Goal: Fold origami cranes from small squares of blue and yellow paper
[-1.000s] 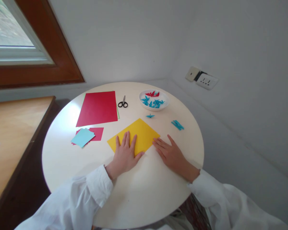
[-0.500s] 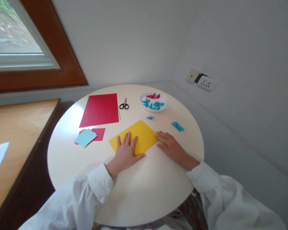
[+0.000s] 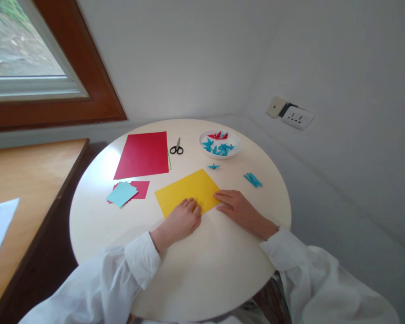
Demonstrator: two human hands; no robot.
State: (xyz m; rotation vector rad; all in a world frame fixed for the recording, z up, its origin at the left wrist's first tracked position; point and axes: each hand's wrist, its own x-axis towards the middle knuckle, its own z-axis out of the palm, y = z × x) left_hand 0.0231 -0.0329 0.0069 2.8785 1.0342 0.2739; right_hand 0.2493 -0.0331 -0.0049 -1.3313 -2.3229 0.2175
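Observation:
A yellow sheet of paper (image 3: pixel 185 191) lies at a slant on the round white table, its near edge partly under my left hand. My left hand (image 3: pixel 182 219) is closed at that near edge, fingers curled down onto the paper; its thumb is hidden. Over at the sheet's right corner, my right hand (image 3: pixel 238 207) lies flat with fingers stretched out, their tips on the paper. Just beyond the sheet is a small blue paper crane (image 3: pixel 213 166).
A white dish (image 3: pixel 234 153) holds several blue and red paper cranes. Folded blue strips (image 3: pixel 253 179) lie to the right. Black-handled scissors (image 3: pixel 177 149), a large red sheet (image 3: pixel 143 155) and small light-blue paper squares (image 3: pixel 122 194) are at the back and left. Walls border the table (image 3: pixel 202 279).
My left hand has gone from spread flat on the yellow paper to curled fingers at its near edge. My right hand stays at the right corner. The view has shifted slightly.

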